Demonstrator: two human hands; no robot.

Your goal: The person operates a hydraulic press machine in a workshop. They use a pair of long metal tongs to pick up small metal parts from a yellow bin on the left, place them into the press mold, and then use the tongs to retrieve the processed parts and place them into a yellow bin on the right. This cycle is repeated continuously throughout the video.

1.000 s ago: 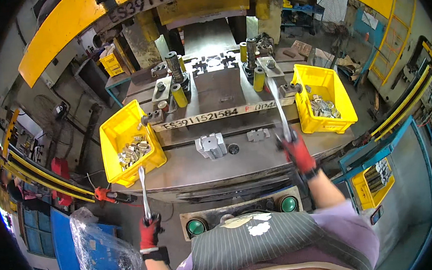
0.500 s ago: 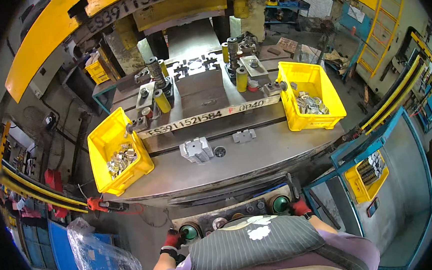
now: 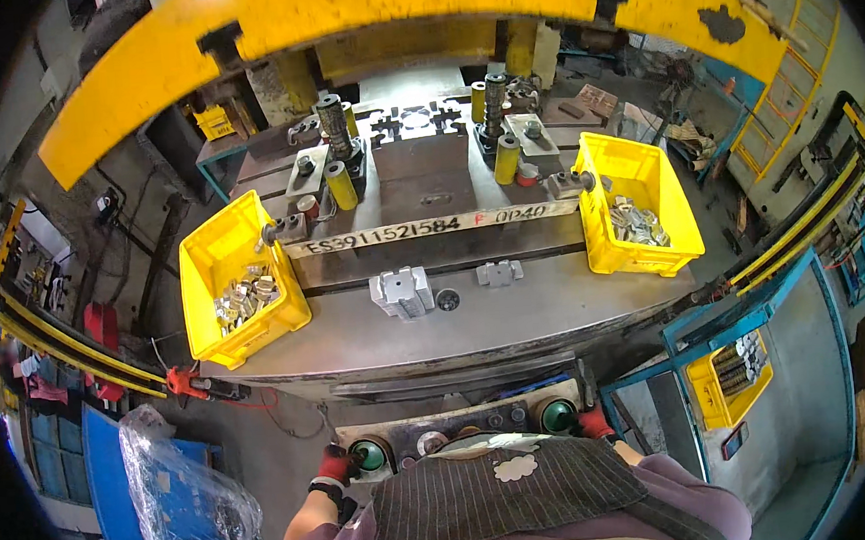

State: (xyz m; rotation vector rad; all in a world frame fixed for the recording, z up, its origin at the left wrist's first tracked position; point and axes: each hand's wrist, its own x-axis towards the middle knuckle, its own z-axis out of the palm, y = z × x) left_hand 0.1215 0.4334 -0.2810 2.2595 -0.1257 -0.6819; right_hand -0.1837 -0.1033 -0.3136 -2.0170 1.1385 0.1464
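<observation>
My left hand (image 3: 336, 465), in a red glove, rests against the left green push button (image 3: 369, 455) on the control panel (image 3: 464, 426) below the press table. My right hand (image 3: 596, 423), also red-gloved, sits beside the right green push button (image 3: 557, 417) and is partly hidden by my striped top. No tool shows in either hand. Up on the press table (image 3: 516, 319) stand a grey metal block (image 3: 402, 292) and a smaller grey part (image 3: 499, 273). Behind them lies the die set (image 3: 425, 160) with yellow posts.
A yellow bin (image 3: 201, 261) of metal parts sits at the table's left, another yellow bin (image 3: 676, 238) at its right. The yellow press frame (image 3: 434, 4) arches overhead. A plastic-wrapped blue container (image 3: 183, 503) stands at lower left, a blue guard frame (image 3: 745, 298) at right.
A second ago each hand held a long metal rod up over the table. Both hands have since dropped to the green buttons, and the rods are out of sight.
</observation>
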